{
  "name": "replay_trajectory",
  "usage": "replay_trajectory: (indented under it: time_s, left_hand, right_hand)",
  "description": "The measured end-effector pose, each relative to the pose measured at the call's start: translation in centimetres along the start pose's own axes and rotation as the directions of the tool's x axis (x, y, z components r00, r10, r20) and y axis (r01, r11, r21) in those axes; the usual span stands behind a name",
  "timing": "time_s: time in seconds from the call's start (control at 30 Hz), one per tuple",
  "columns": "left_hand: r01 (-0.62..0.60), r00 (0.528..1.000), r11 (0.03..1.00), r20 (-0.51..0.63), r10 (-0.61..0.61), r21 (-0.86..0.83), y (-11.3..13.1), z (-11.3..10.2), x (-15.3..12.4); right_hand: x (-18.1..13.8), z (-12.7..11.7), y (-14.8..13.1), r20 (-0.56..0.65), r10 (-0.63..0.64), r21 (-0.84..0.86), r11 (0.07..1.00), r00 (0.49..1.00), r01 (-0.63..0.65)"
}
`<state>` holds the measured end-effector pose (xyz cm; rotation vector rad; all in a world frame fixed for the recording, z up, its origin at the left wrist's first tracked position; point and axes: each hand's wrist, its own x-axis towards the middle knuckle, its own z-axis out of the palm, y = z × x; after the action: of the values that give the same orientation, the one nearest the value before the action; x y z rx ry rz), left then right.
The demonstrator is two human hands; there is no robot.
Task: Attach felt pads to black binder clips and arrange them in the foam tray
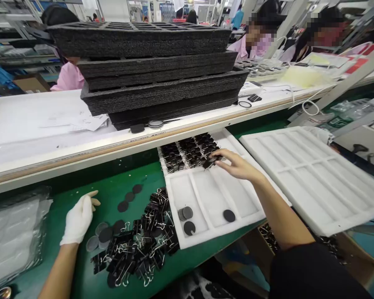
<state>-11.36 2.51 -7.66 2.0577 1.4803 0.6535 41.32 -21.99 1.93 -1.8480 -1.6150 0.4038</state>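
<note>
My left hand (79,218), in a white glove, rests flat with fingers stretched out on the green mat (81,265), beside dark round discs (105,234) and a heap of black binder clips (143,245). My bare right hand (237,165) reaches over a white foam tray (218,232) and pinches a black binder clip (211,161) at the edge of the rows of clips (190,153) packed in the tray's far compartments. Three dark discs (187,216) lie in the tray's near compartments.
A second white foam tray (318,178) lies to the right. Black foam trays (156,66) are stacked on the white shelf (34,124) above. A clear plastic bag (12,236) sits at the left. Other people sit behind the shelf.
</note>
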Motion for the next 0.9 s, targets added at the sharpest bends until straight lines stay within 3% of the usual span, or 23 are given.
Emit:
replay_trajectory:
  time_s: [0.07,0.17,0.37,0.47,0.53,0.6,0.67,0.73,0.8,0.9]
  left_hand:
    - [0.016,1.000,1.000,-0.004,-0.016,0.024,0.3,0.1,0.2]
    - [0.027,1.000,0.999,-0.013,-0.027,0.043,0.6,0.2,0.2]
    - [0.040,0.999,0.998,-0.017,-0.039,0.055,0.8,0.2,-0.1]
    - [0.037,0.999,0.998,-0.020,-0.036,0.058,0.9,0.2,-0.1]
    - [0.041,0.999,0.996,-0.018,-0.040,0.076,0.9,0.1,0.0]
    - [0.048,0.999,0.994,-0.015,-0.047,0.099,0.9,0.1,0.1]
    - [0.056,0.998,0.992,-0.014,-0.055,0.112,0.9,0.1,0.2]
    - [0.066,0.998,0.992,-0.011,-0.065,0.109,0.8,0.1,0.3]
    - [0.078,0.997,0.992,-0.010,-0.077,0.103,0.6,0.2,0.4]
    - [0.093,0.996,0.991,-0.015,-0.092,0.094,0.5,0.3,0.3]
  right_hand:
    - [-0.6,-0.9,3.9,-0.118,0.114,0.078,0.991,0.986,-0.106]
    - [-0.2,-0.6,7.3,-0.191,0.176,0.039,0.984,0.966,-0.172]
    - [1.5,0.4,8.1,-0.073,0.196,-0.111,0.973,0.978,-0.204]
    - [1.8,-0.4,9.3,-0.055,0.163,-0.031,0.986,0.985,-0.165]
    - [2.5,-1.5,11.0,-0.130,0.161,0.066,0.986,0.978,-0.153]
    - [3.8,-2.9,13.2,-0.268,0.212,0.076,0.977,0.940,-0.199]
    - [5.7,-4.3,15.4,-0.381,0.284,-0.055,0.943,0.880,-0.328]
    - [7.8,-5.3,17.4,-0.420,0.316,-0.262,0.855,0.851,-0.447]
    - [9.6,-5.7,18.7,-0.405,0.294,-0.427,0.776,0.865,-0.464]
    - [11.7,-5.1,19.6,-0.360,0.220,-0.539,0.744,0.907,-0.395]
